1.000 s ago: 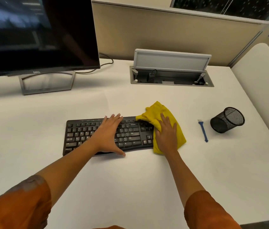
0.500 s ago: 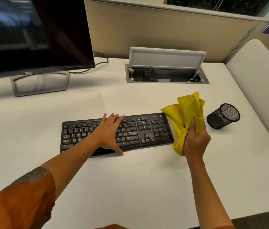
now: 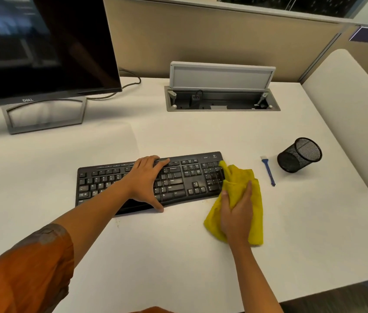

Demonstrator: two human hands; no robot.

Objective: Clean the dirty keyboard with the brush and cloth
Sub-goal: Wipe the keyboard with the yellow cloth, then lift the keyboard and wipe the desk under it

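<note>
Left hand (image 3: 148,180) lies flat on the keyboard (image 3: 178,179); right hand (image 3: 237,213) grips the cloth (image 3: 241,177) bunched at its right end (brush (image 3: 268,170) beyond). Loose folds might snag keycaps.

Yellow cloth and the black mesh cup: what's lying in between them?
The blue brush lies on the desk between the yellow cloth and the black mesh cup, in the head view.
</note>
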